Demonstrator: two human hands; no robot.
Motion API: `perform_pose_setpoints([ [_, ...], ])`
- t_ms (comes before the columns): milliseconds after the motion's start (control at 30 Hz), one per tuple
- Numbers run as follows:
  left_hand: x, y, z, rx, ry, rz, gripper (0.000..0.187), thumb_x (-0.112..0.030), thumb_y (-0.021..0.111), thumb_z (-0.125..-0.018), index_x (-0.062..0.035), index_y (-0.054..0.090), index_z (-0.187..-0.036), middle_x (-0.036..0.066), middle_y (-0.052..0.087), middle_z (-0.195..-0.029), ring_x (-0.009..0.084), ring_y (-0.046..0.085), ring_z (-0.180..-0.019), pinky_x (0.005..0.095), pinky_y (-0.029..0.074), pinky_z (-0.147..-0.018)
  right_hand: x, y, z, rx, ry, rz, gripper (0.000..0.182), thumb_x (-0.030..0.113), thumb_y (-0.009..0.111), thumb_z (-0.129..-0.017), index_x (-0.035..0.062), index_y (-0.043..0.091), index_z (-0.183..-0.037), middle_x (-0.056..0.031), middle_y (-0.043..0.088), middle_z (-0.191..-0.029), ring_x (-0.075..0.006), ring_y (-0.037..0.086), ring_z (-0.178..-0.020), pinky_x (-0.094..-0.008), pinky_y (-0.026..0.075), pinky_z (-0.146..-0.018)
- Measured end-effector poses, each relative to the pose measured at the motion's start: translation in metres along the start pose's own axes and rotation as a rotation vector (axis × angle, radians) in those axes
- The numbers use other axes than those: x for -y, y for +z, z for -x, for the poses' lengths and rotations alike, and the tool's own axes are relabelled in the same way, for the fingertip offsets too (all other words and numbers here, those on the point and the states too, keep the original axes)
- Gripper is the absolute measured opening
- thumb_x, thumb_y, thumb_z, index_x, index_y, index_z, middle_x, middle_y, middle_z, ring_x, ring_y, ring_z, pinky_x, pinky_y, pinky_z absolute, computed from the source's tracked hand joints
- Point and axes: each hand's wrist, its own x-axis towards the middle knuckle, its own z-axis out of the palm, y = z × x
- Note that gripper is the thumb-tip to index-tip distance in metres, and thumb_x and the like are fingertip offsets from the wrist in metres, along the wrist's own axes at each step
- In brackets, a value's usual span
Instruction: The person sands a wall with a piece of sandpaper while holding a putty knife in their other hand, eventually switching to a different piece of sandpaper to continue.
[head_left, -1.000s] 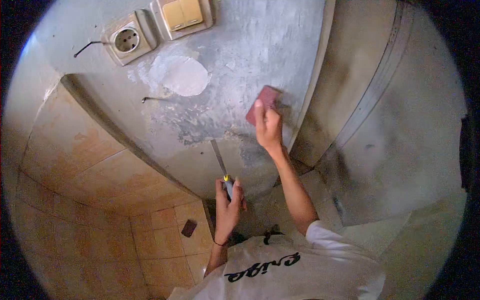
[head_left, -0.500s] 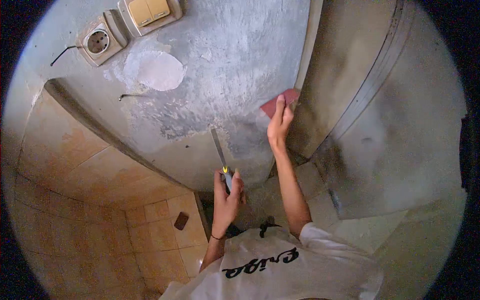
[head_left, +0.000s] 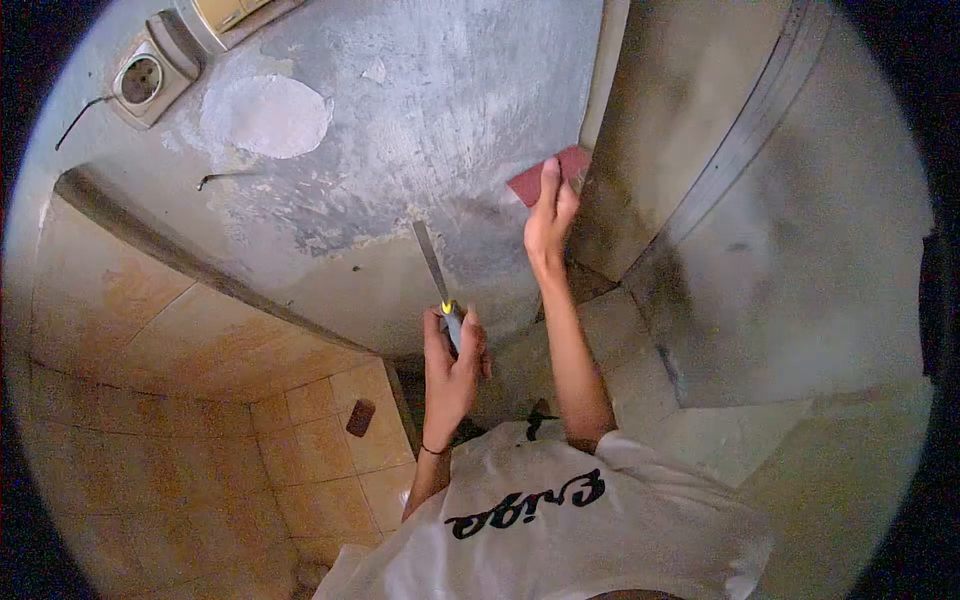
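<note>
Grey, patchy wall [head_left: 450, 120] fills the upper centre; orange-stained tiles [head_left: 180, 330] line the lower left. Count: one socket [head_left: 140, 80], upper left; one dark rectangular piece [head_left: 361, 418], lower left; one scraper [head_left: 430, 262], centre, clasped by left grip [head_left: 453, 375]; one red sheet [head_left: 525, 187], right of centre, pinched by right grip [head_left: 547, 232].

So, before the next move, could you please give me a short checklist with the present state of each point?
1. Right hand grips reddish, rectangular abrasive sheet: ok.
2. Sheet pressed flat against grey, scuffed plaster wall: cannot tell.
3. Left hand holds slim grey-and-yellow-handled tool: ok.
4. Its narrow metal blade apart from right hand: ok.
5. Round white wall patch fully dry: cannot tell.
6. Beige square wall socket covered: not ok, uncovered.
</note>
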Motion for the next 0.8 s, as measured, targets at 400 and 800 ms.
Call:
perform_pose_setpoints([
  [400, 0.0, -0.006, -0.014, -0.074, -0.019, 0.006, 0.018, -0.022, 0.05, -0.101, -0.0069, 0.04, -0.102, 0.0, 0.045, -0.07, 0.0079, 0.044, -0.055, 0.0242, 0.039, -0.046, -0.026, -0.005, 0.004, -0.111, 0.067, 0.027, 0.04, 0.029, 0.046, -0.102, -0.0031, 0.049, -0.078, 0.0021, 0.045, -0.071, -0.0094, 0.038, -0.069, -0.0294, 0.035, -0.062],
  [800, 0.003, -0.007, -0.017, -0.015, -0.033, -0.014, 0.019, -0.021, 0.051, -0.101, -0.0072, 0.039, -0.1, 0.0, 0.047, -0.071, 0.0071, 0.045, -0.056, 0.0236, 0.039, -0.046, -0.007, 0.003, 0.016, -0.039, 0.006, 0.009, 0.049, 0.03, 0.047, -0.102, 0.0028, 0.037, -0.063, 0.0034, 0.032, -0.059, -0.0098, 0.031, -0.058, -0.0347, 0.024, -0.05],
])
